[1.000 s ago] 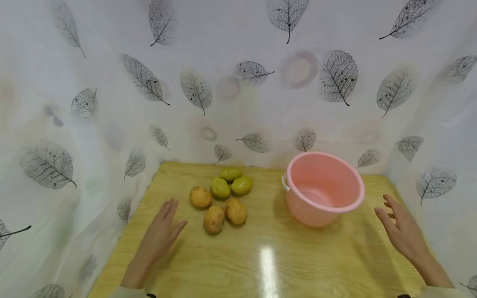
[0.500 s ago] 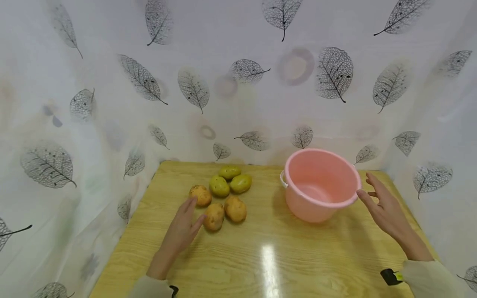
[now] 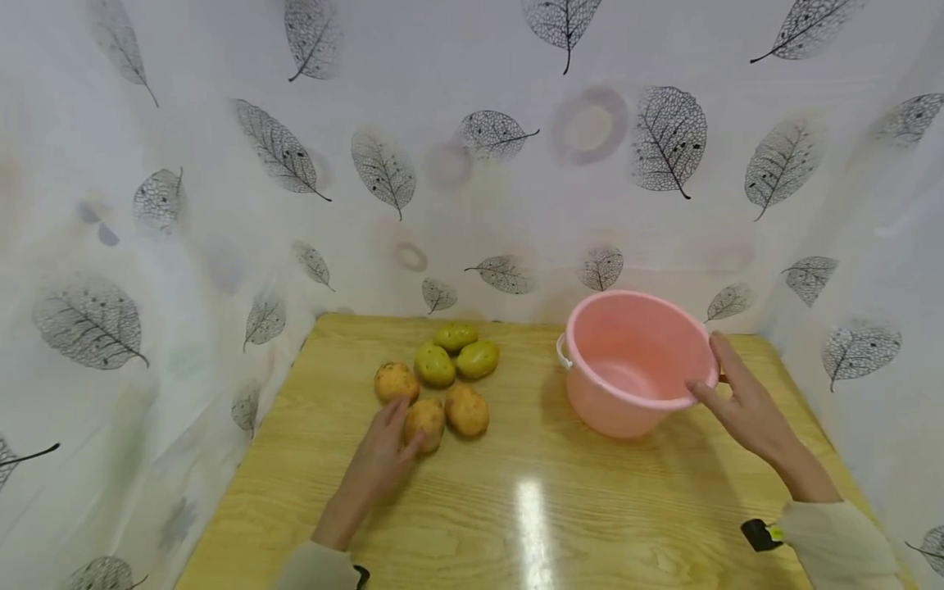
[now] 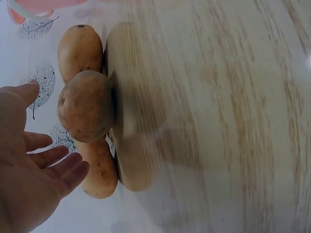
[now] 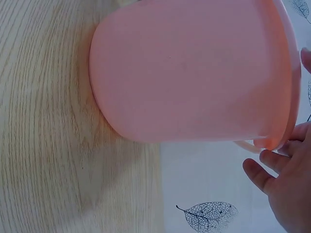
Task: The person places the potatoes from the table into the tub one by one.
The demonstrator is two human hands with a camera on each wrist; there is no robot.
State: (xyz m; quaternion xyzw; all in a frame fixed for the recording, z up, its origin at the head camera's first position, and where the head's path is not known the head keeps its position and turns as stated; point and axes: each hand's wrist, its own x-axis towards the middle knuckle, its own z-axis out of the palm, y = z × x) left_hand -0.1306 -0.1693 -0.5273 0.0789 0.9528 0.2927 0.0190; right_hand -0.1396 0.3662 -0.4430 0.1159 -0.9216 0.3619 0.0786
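My left hand (image 3: 379, 447) is beside the nearest brown potato (image 3: 425, 424), fingers loosely spread. In the left wrist view a gap shows between the fingertips and the front potato (image 4: 86, 106). Two more brown potatoes, one at the back left (image 3: 396, 383) and one at the right (image 3: 467, 410), lie close by. On the right, my right hand (image 3: 745, 410) holds the rim of a pink plastic bucket (image 3: 615, 414), thumb over the rim and fingers outside. Those fingers (image 5: 272, 162) sit under the rim by the handle lug in the right wrist view.
Three smooth green oval pieces of produce, one at the back (image 3: 455, 336), one at the left (image 3: 434, 365) and one at the right (image 3: 478, 359), lie behind the potatoes. A leaf-printed white sheet (image 3: 516, 213) encloses the wooden table (image 3: 590, 508) at back and sides.
My left hand has moved right and forward to the nearest potato. My right hand has come left from beside the bucket onto its rim. Potatoes and bucket have stayed in place.
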